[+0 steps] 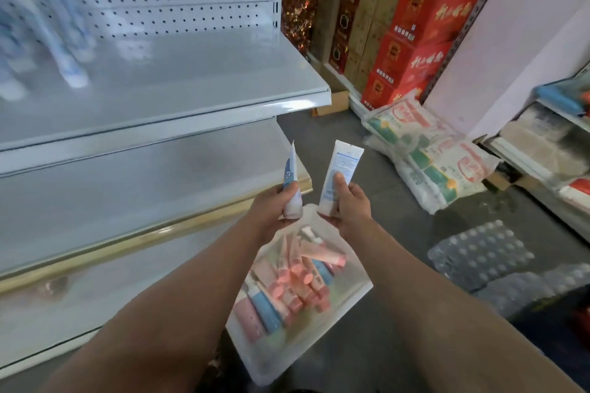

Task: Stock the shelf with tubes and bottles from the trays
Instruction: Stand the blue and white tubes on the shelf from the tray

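Grey shelf [191, 86] behind; hands grip tubes: left [271, 210] blue-white [67, 183], right [351, 210] white [340, 169].

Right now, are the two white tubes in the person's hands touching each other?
Apart. The head view shows grey floor between the blue-marked white tube and the flat white printed tube.

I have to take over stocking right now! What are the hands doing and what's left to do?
Left hand: grips a blue-and-white tube, crimped end up.
Right hand: grips a white tube, crimped end up.
Tray sits on the floor below the hands, holding many pink and blue tubes.
Done: several tubes stand on the upper shelf, far left, blurred.
Left: shelve these two, then empty the tray.
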